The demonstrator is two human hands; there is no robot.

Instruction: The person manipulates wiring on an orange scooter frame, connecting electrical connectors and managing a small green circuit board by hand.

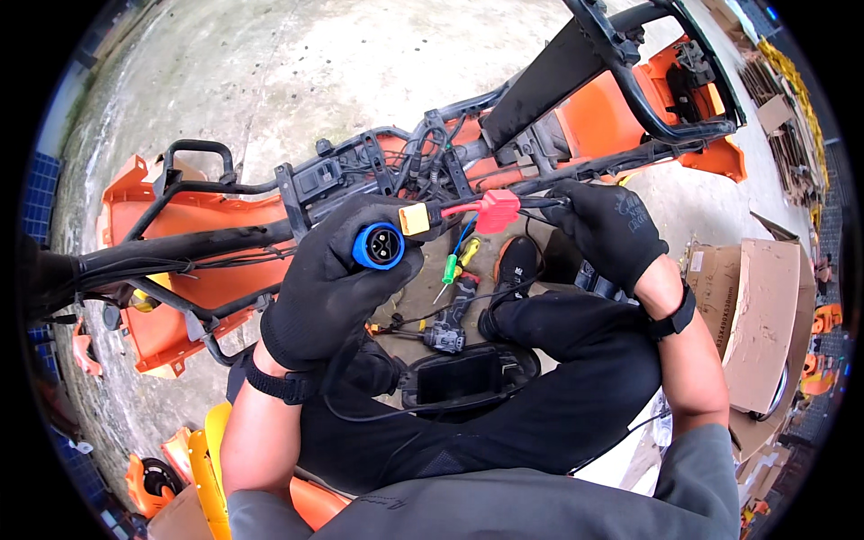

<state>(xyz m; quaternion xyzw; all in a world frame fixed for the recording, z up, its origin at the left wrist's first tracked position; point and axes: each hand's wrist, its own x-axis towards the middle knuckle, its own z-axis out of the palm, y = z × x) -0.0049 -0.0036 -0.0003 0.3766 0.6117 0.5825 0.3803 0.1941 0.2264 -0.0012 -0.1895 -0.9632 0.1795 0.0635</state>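
Observation:
My left hand [315, 297], in a black glove, is closed around a round multi-pin connector [378, 246] with a blue ring, its face turned up. At its fingertips sits a yellow plug [415, 220] with red and black wires. Those wires run right, past a red block-shaped cover [498, 211], towards my right hand [612, 225]. That hand, also gloved, pinches the black cable [551, 203]. A thin blue wire hangs below with a green connector [450, 268] on its end. A black cable loops down from my left hand over my lap.
Beyond my hands lies a black vehicle frame [207, 238] with orange body panels [598, 112] and bundled wiring. Between my legs are a cordless power tool [457, 310], a yellow-handled screwdriver [469, 252] and a black tray-like part [522, 364]. Cardboard boxes [760, 324] stand at right.

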